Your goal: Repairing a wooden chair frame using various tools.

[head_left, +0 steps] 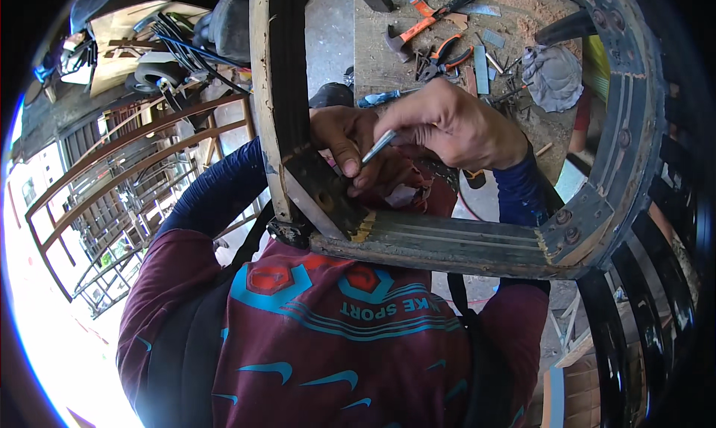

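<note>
Right hand [462, 126]: we are clamping fingers on slim silver metal rod [378, 146], beside dark wooden frame [440, 241]. Left hand [347, 139]: fingers curling near lower end, clamping we cannot tell. Rod likely light, stiff, slippery; ends seeming best hold.

Across your maroon shirt [257, 338] you carry the one readable line of text: two short words in pale blue capitals, upside down in your view. That lettering [399, 306] sits just below the right of two blue-edged hexagonal emblems [362, 280] with red centres, above curved blue stripes [373, 328]. Lower on your shirt, you have scattered blue tick-shaped marks [283, 369]. Any marking on your slim metal piece [378, 146] is too small to tell.
</note>
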`<state>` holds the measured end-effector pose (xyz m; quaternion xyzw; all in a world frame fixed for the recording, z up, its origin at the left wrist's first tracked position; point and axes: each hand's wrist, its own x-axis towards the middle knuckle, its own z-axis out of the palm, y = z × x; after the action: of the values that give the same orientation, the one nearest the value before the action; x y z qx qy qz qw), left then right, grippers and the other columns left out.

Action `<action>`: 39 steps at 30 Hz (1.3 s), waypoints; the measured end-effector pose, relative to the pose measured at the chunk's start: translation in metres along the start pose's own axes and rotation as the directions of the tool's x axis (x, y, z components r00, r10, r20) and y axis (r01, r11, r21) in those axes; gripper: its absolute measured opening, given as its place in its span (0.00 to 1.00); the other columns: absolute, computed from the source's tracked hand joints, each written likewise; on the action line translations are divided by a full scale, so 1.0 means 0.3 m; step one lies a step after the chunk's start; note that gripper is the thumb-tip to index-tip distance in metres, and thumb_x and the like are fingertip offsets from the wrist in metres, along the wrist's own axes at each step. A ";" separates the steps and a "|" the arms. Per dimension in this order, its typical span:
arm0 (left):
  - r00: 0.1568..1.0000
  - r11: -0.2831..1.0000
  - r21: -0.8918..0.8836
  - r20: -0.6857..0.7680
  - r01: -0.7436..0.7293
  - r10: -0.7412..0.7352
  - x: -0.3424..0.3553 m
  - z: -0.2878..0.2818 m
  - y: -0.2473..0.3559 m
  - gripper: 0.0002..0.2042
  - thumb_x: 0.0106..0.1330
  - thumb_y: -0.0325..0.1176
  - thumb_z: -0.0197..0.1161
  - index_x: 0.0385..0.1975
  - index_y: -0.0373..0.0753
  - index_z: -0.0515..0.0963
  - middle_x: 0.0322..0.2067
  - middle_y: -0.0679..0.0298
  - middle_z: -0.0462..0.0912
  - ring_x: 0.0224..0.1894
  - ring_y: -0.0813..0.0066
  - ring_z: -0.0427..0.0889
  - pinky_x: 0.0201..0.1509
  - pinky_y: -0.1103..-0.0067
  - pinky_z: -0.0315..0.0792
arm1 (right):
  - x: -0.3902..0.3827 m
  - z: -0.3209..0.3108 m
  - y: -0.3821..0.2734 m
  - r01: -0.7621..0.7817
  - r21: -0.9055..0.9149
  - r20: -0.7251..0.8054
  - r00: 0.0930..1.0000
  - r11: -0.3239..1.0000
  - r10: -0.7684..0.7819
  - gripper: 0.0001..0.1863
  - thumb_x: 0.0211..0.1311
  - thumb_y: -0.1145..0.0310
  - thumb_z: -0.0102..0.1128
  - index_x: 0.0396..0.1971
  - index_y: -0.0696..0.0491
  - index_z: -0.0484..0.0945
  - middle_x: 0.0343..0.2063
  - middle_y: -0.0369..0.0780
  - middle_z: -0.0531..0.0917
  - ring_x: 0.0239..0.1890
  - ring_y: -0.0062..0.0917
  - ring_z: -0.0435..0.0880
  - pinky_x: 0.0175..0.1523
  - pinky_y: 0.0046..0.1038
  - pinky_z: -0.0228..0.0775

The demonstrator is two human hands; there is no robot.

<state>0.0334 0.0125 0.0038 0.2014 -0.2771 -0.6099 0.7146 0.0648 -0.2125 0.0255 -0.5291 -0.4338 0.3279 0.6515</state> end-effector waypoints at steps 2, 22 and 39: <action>0.976 0.973 -0.112 -0.062 0.202 -0.209 -0.016 0.015 0.023 0.17 0.68 0.41 0.63 0.33 0.30 0.84 0.30 0.54 0.86 0.35 0.63 0.82 0.46 0.69 0.71 | 0.002 0.010 0.013 0.186 -0.133 -0.057 0.979 0.973 -0.195 0.11 0.58 0.74 0.60 0.41 0.56 0.81 0.23 0.41 0.80 0.23 0.27 0.79 0.29 0.28 0.70; 0.992 0.953 -0.292 -0.066 0.085 -0.109 0.020 0.024 0.015 0.15 0.69 0.38 0.63 0.25 0.32 0.82 0.27 0.53 0.85 0.40 0.61 0.80 0.53 0.66 0.68 | -0.005 0.121 -0.011 -0.241 0.133 -0.346 0.898 0.961 0.273 0.31 0.72 0.50 0.55 0.17 0.61 0.81 0.11 0.36 0.78 0.15 0.18 0.73 0.20 0.27 0.62; 0.985 0.965 -0.239 -0.100 0.113 -0.140 0.010 0.036 0.040 0.12 0.66 0.34 0.67 0.27 0.29 0.82 0.27 0.49 0.85 0.34 0.59 0.86 0.41 0.68 0.76 | 0.032 0.108 -0.054 -0.167 -0.071 -0.300 0.944 0.983 0.138 0.19 0.71 0.65 0.56 0.20 0.61 0.77 0.15 0.47 0.78 0.16 0.35 0.75 0.23 0.33 0.63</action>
<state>0.0358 0.0121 0.0201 0.1687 -0.1485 -0.6697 0.7078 0.0386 -0.1944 0.0455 -0.6344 -0.3049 0.2740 0.6554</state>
